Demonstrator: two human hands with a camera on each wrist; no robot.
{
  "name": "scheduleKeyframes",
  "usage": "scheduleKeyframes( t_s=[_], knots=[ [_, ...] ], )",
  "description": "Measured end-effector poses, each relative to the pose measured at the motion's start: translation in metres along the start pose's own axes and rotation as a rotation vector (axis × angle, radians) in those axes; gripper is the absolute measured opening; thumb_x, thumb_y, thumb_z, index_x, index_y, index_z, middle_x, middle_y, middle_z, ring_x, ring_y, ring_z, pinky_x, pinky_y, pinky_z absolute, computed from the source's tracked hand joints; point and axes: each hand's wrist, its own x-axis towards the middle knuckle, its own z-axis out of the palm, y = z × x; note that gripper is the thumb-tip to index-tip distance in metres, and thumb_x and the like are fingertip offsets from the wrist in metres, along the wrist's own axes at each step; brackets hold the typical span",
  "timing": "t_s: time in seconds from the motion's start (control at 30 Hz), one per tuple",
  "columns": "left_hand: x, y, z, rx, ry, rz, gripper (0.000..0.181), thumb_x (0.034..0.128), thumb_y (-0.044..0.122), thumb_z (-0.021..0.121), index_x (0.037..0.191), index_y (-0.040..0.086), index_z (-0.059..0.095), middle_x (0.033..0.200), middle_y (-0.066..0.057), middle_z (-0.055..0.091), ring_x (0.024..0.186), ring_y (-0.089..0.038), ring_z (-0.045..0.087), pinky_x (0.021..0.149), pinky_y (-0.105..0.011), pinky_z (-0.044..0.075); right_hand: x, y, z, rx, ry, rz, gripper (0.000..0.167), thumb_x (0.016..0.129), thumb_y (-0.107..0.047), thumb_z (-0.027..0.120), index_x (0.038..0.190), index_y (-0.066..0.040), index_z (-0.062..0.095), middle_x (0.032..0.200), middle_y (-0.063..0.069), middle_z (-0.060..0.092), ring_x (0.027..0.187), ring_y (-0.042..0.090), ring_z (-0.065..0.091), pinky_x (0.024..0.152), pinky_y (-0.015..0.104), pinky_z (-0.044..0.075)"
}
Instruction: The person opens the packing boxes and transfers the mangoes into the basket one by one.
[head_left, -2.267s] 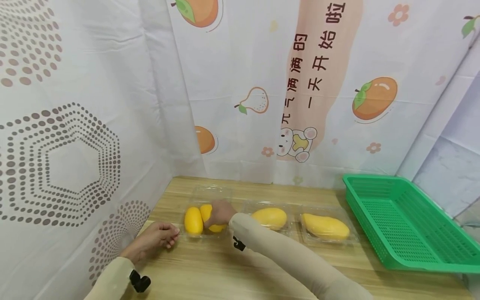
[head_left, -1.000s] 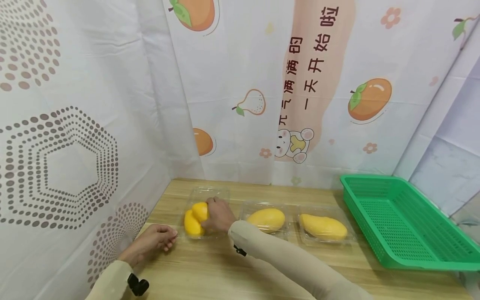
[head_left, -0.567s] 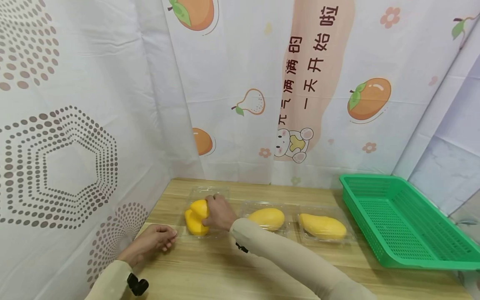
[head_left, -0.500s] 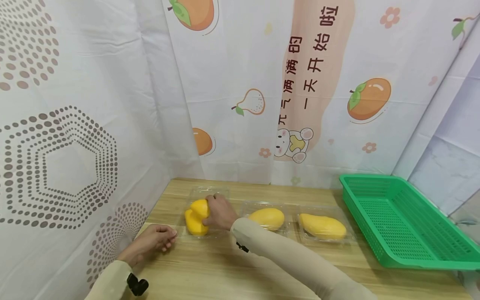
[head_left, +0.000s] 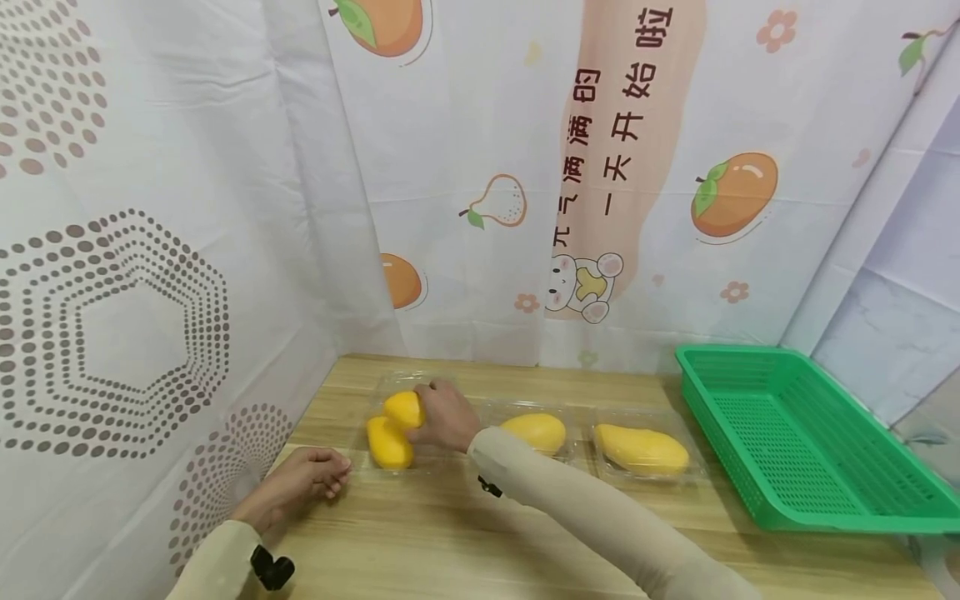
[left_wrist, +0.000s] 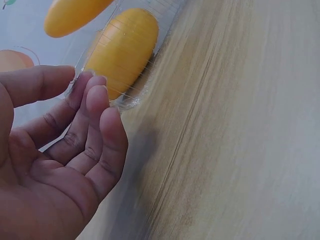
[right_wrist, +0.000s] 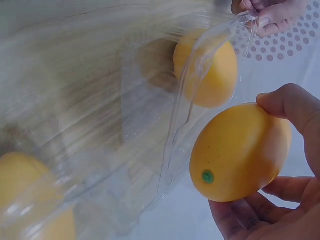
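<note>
The right hand is clamped on the held mango, thumb on one side and fingers curled round the other, over the open clear container. The mango points left out of the grip, its long axis slanting across the fingers in the right wrist view, while the lower mango lies roughly front to back in the container, just nearer the person. The left hand, farther from the held mango, appears to pinch the container's near left edge. Right of the container sit the middle mango, the right-hand mango, then the green basket
</note>
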Motion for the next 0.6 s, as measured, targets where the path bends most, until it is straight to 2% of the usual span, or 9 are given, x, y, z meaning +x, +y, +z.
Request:
scheduleKeyframes(
  t_s=[0.23,0.6],
  knots=[
    [0.002,0.000,0.000,-0.028,0.004,-0.010,0.036,0.1019,0.024,0.065,0.113,-0.010,0.066,0.097,-0.013,0.068,0.082,-0.020,0.063,0.074,-0.035,0.058,-0.003,0.007,-0.007,0.020,0.010,0.002,0.068,0.081,-0.043,0.087,0.132,-0.005,0.064,0.120,0.010,0.064,0.103,0.021,0.059,0.082,0.028,0.052],
    [0.003,-0.001,-0.001,-0.018,-0.022,0.008,0.037,0.1023,0.022,0.064,0.115,-0.013,0.064,0.096,-0.012,0.069,0.082,-0.019,0.064,0.074,-0.033,0.058,-0.007,0.018,-0.016,0.069,0.009,0.050,0.068,0.080,-0.034,0.088,0.133,-0.001,0.063,0.124,0.012,0.066,0.105,0.022,0.059,0.088,0.030,0.053]
  ],
)
